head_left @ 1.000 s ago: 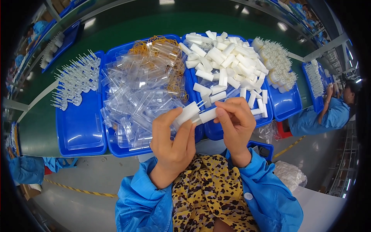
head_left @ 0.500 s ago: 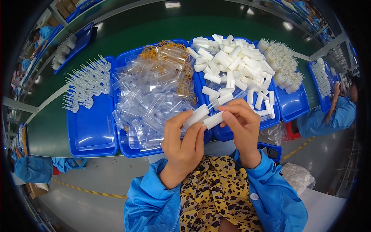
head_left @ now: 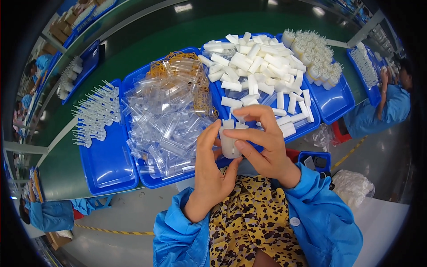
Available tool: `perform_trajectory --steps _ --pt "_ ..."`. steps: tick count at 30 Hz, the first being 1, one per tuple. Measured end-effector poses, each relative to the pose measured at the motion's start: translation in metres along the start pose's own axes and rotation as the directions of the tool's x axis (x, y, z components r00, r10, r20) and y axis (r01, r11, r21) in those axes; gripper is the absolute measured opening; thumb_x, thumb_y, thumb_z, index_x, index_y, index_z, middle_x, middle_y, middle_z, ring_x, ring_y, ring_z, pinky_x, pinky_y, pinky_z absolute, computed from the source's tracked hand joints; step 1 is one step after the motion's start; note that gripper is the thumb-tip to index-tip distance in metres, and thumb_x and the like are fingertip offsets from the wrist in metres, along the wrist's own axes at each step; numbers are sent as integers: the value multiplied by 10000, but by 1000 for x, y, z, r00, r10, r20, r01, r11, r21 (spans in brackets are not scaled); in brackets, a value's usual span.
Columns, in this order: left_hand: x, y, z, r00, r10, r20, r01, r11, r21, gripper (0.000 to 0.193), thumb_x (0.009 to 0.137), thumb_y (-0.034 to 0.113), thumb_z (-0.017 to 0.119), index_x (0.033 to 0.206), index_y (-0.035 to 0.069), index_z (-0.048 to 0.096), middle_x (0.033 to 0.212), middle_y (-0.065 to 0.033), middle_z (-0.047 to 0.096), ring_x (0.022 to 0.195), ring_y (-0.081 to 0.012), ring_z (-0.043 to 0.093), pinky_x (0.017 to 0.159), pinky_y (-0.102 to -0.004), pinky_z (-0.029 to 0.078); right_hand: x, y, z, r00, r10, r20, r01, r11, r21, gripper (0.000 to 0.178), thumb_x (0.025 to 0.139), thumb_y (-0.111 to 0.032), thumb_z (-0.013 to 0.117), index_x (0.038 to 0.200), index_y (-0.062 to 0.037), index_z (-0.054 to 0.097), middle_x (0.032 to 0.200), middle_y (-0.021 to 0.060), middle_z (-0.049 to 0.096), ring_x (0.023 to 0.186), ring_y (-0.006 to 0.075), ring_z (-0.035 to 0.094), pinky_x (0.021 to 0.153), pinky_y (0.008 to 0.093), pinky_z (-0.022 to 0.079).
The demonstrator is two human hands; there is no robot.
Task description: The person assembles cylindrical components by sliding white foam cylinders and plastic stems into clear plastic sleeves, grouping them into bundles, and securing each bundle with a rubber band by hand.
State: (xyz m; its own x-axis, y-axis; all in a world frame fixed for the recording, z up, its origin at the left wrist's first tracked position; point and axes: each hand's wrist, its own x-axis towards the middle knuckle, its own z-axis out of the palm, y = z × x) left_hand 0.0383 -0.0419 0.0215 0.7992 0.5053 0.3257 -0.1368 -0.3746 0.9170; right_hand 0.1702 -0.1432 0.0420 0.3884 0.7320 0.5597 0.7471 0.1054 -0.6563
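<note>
Between my two hands, upright in front of my chest, is a white plastic piece with thin prongs and white foam blocks around it (head_left: 229, 144). My left hand (head_left: 210, 173) steadies it from the left, its thumb near the base. On the other side, my right hand (head_left: 266, 149) grips it by the upper part with thumb and fingers, which cover some of the top. White foam blocks (head_left: 252, 66) fill the blue tray just beyond my hands. Clear plastic sleeves (head_left: 167, 120) and tan rubber bands (head_left: 171, 62) share the tray to their left.
A blue tray (head_left: 109, 171) at the left holds pronged white pieces (head_left: 95, 109). At the right, another tray (head_left: 333, 102) carries bundled white assemblies (head_left: 313, 58). The green table (head_left: 151, 31) extends beyond. A co-worker in blue (head_left: 378, 109) sits at right.
The white piece has turned from lying tilted to standing upright. My right hand has shifted over its top, and my left hand has opened round its side. The view has also rotated slightly.
</note>
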Motion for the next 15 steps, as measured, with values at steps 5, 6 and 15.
perform_trajectory --steps 5,6,15 --pt "-3 -3 -6 998 -15 62 22 994 -111 751 777 -57 683 1433 17 324 1339 -154 383 1130 -242 487 892 -354 539 33 -40 -47 972 -234 20 235 972 -6 257 716 -73 703 972 -83 716 1067 108 601 970 264 578 774 344 469" --pt "-1 -7 -3 997 -36 63 48 981 -188 761 787 -25 694 1444 18 312 1340 -143 389 1134 -235 488 905 -361 532 38 -59 -57 994 -108 19 107 993 55 263 675 -98 734 937 -83 713 939 75 606 901 259 589 730 340 475" --pt "1 21 -4 972 -212 102 235 887 -398 895 796 43 730 1497 32 173 1374 -175 394 1234 -275 456 934 -398 513 38 -124 -63 850 519 -95 -509 854 107 342 577 -207 811 879 -77 717 648 -5 549 766 255 598 642 342 478"
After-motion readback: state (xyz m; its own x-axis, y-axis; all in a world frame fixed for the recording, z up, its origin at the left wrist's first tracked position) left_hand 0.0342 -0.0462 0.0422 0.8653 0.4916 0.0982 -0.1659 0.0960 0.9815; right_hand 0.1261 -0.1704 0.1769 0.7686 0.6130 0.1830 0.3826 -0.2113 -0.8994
